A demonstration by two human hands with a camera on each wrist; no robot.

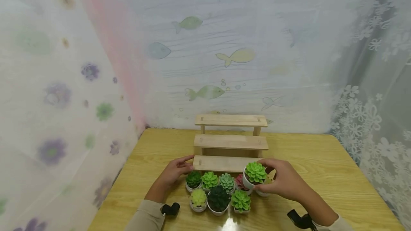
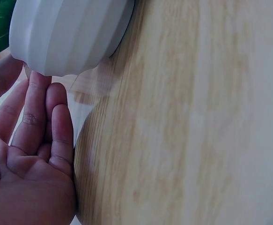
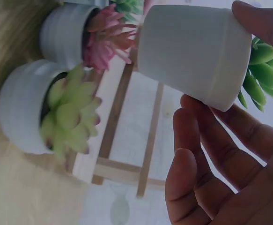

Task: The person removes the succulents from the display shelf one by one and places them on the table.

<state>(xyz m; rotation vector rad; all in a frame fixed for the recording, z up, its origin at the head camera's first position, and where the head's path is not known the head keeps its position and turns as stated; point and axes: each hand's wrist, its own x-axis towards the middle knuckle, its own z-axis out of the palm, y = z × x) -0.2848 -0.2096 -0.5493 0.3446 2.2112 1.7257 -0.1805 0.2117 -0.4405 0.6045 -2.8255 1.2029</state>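
Observation:
My right hand [image 1: 284, 179] pinches a white pot [image 3: 192, 51] with a bright green succulent [image 1: 255, 172] between thumb and fingers, lifted in front of the lowest shelf's right part. The fingers lie along the pot's rim in the right wrist view. My left hand [image 1: 174, 171] is at the left end of that lowest shelf [image 1: 221, 163], fingertips right at its edge, fingers mostly straight. A ribbed white pot [image 2: 70, 35] partly hides those fingertips in the left wrist view. The wooden stand has three steps, including a middle shelf [image 1: 230, 142] and a top shelf [image 1: 231, 120].
Several potted succulents stand in front of the stand, among them a large dark green one [image 1: 218, 199], a yellow-green one [image 1: 198, 198] and a bright green one [image 1: 240, 200]. A pink-red succulent [image 3: 108, 40] and a yellowish one [image 3: 70, 115] stand below my right hand. Patterned curtains surround the wooden table [image 1: 321, 167].

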